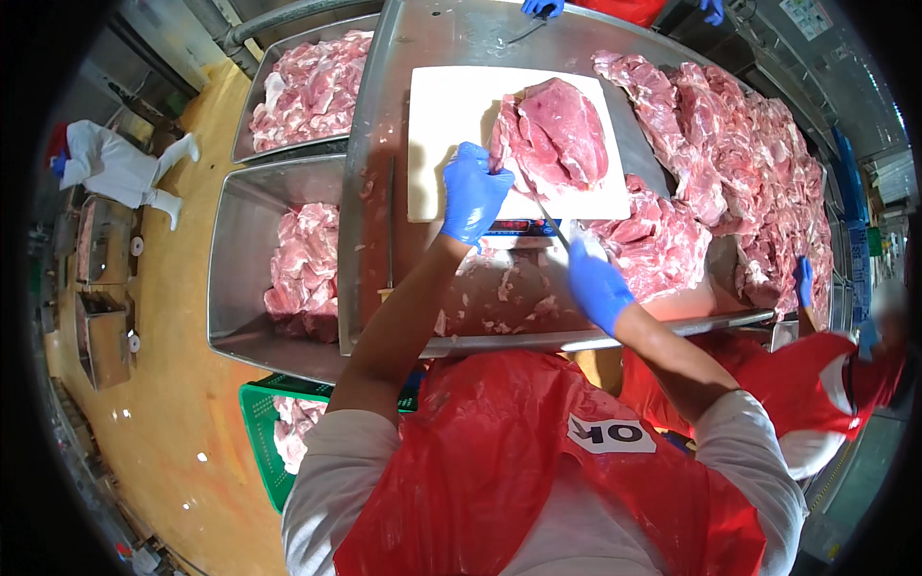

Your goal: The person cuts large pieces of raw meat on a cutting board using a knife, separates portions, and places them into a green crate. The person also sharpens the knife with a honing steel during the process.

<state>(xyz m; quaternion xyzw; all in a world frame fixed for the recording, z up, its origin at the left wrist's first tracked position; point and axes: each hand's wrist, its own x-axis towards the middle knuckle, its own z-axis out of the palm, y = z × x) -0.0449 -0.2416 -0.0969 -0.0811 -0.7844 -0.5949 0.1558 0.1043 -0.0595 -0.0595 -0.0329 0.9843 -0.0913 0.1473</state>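
Note:
A large pink piece of raw meat [559,134] lies on a white cutting board [447,101]. My left hand [474,197], in a blue glove, is closed with its fingers pinched at the lower left edge of this meat. In my right hand [597,280], also gloved in blue, is a knife [551,221]; its blade points up and to the left, with the tip at the near edge of the meat. Under the board's near edge shows a digital scale's display [519,228]. Small meat scraps [504,283] lie on the steel table [384,96] between my arms.
Raw meat [740,163] is heaped along the table's right side. Left of the table stand two steel bins of meat [274,173], and a green crate [261,451] sits below. A sharpening steel [390,221] lies by the left edge. Co-workers' gloved hands [805,280] show at right and far side.

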